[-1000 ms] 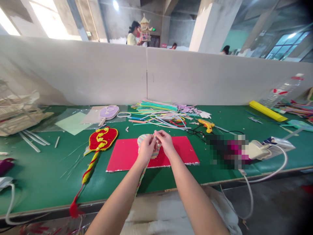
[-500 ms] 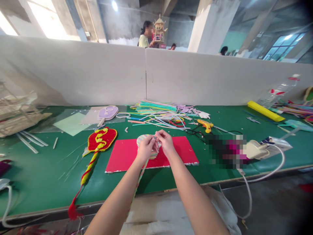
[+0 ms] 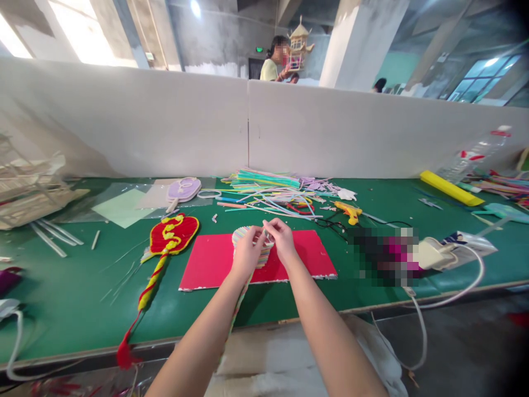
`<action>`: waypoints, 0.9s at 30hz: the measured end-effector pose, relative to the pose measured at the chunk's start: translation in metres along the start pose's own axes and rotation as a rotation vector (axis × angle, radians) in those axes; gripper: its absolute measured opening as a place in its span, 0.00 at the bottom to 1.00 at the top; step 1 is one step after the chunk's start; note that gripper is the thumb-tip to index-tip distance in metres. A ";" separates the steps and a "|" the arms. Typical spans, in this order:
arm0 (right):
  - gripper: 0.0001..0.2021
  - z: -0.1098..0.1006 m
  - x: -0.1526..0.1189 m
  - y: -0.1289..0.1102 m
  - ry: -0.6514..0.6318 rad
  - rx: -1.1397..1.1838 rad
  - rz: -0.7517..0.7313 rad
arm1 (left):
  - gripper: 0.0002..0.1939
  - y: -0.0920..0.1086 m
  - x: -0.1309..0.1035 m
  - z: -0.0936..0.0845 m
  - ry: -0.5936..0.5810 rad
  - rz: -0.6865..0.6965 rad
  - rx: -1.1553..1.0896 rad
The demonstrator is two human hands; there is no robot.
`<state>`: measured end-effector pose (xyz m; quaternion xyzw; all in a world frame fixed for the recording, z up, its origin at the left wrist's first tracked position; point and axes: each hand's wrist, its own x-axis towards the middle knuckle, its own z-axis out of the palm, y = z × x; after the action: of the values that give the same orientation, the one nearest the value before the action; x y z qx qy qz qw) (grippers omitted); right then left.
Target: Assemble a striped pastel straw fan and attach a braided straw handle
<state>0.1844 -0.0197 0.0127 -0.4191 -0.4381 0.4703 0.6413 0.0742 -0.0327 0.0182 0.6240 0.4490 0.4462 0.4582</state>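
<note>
My left hand [image 3: 248,248] and my right hand [image 3: 281,238] meet over a striped, multicoloured fan-shaped piece [image 3: 264,258] that lies on a red board [image 3: 210,259]. Both hands are closed in a pinch, fingertips almost touching near the piece's upper part. A thin striped cord [image 3: 241,298] runs from under my left hand down past the table edge along my left forearm. What sits between the right fingertips is too small to make out. My hands cover much of the piece.
Left of the board lies a red and yellow fan [image 3: 173,236] with a tassel. Behind are loose coloured strips [image 3: 264,182], a lilac fan [image 3: 184,189] and a yellow glue gun [image 3: 347,212]. White cables [image 3: 475,275] cross the right edge. A person [image 3: 273,63] stands beyond the partition [image 3: 165,121].
My fingertips have shifted slightly at the striped piece, both hands staying pinched together. Beyond the partition, the person carrying a pagoda model has moved to the right.
</note>
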 end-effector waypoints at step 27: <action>0.16 0.001 -0.001 -0.002 -0.128 0.233 0.154 | 0.18 0.006 0.002 -0.003 -0.309 -0.205 -0.529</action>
<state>0.1838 -0.0209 0.0151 -0.3436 -0.3871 0.5915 0.6183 0.0720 -0.0316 0.0249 0.4950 0.3030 0.3990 0.7099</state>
